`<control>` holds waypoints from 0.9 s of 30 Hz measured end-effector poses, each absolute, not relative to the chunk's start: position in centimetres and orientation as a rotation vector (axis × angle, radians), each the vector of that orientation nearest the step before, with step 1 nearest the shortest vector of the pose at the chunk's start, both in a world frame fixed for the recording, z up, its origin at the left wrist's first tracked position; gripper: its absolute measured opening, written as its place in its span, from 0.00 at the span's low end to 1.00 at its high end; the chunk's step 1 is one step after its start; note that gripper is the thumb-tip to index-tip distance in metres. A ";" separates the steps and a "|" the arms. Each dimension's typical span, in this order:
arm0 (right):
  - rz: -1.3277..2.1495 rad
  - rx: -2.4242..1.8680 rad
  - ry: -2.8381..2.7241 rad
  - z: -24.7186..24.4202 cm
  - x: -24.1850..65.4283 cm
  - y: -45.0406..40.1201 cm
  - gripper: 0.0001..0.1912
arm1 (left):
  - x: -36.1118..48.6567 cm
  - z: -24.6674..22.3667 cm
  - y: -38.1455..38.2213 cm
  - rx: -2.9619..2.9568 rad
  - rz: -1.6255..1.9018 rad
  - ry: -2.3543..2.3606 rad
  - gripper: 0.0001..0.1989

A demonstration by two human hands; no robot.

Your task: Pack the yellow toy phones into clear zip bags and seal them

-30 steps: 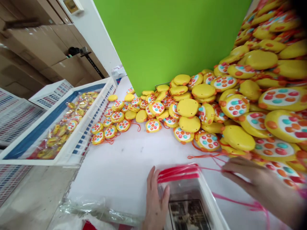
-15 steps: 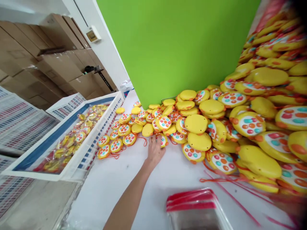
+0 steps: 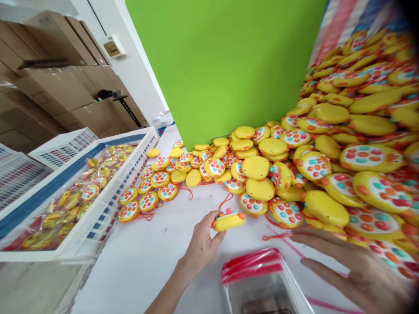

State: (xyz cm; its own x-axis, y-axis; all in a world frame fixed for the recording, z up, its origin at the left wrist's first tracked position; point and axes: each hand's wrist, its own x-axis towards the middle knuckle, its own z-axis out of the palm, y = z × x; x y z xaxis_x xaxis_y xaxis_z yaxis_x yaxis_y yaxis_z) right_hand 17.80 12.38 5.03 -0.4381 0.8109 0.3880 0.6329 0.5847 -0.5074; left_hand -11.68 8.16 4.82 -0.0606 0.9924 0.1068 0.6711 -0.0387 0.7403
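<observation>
My left hand (image 3: 200,244) grips a round yellow toy (image 3: 228,220) with coloured buttons and an orange cord, held just above the white table (image 3: 153,257). My right hand (image 3: 356,266) hovers with fingers spread at the lower right, holding nothing, just right of a stack of clear zip bags with red strips (image 3: 253,266). A large heap of the same yellow toys (image 3: 327,157) covers the table's right side and spreads toward the middle.
A green panel (image 3: 225,65) stands behind the heap. At left, a white crate (image 3: 98,213) holds bagged toys, with more crates (image 3: 62,146) beyond. Cardboard boxes (image 3: 49,83) are stacked at the far left. Loose toys (image 3: 153,192) lie near the crate.
My left hand has picked one toy from the spread and drawn it back toward me. My right hand has come back into view at the lower right, fingers spread.
</observation>
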 end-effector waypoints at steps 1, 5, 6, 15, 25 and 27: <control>0.426 -1.091 -2.253 5.3 16.9 12.1 0.18 | -11.0 5.1 7.5 1.728 0.904 1.721 0.16; 0.613 -0.996 -2.293 5.9 12.9 10.1 0.27 | -8.8 5.1 6.0 1.658 0.904 1.484 0.16; 0.687 -0.981 -2.314 5.8 12.2 9.5 0.25 | -8.4 5.0 5.8 1.652 0.894 1.437 0.16; 0.537 -1.277 -2.152 8.4 13.3 10.8 0.18 | -5.5 3.5 2.5 1.710 1.098 1.722 0.10; 1.866 -1.170 -0.960 3.1 13.2 9.4 0.21 | 2.7 -7.1 -2.6 2.141 0.883 2.194 0.24; 2.011 -1.102 -0.842 1.6 13.5 8.6 0.20 | 2.5 -6.3 -2.2 2.139 0.857 2.190 0.24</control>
State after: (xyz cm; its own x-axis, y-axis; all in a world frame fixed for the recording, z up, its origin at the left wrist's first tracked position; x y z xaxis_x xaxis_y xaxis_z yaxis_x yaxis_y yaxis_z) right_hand 13.46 8.62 1.61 -0.4063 0.8041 -0.4339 -0.2550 -0.5558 -0.7913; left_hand 2.54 -2.22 -6.28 -0.0939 0.9166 0.3885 0.9368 -0.0507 0.3461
